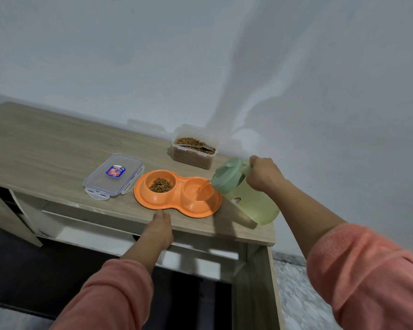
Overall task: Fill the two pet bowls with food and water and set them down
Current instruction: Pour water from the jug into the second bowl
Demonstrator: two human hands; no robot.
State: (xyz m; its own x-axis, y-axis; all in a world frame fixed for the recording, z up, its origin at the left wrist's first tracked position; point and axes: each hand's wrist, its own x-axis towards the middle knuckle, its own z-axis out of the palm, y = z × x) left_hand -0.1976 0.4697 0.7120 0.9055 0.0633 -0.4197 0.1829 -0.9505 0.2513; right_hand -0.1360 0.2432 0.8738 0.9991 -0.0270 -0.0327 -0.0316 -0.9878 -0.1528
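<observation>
An orange double pet bowl (177, 207) lies on the wooden table near its front edge. Its left cup holds brown kibble (161, 184). My right hand (264, 173) grips the handle of a pale green water jug (244, 194), tilted to the left, and a thin stream of water runs from the spout into the right cup (197, 191). My left hand (161, 226) rests on the table's front edge, fingertips touching the bowl's near rim.
An open clear food container (194, 148) of kibble with a scoop inside stands at the back by the wall. Its lid (113, 175) lies flat left of the bowl. The wooden table (45, 148) stretches left; its right end is near the jug.
</observation>
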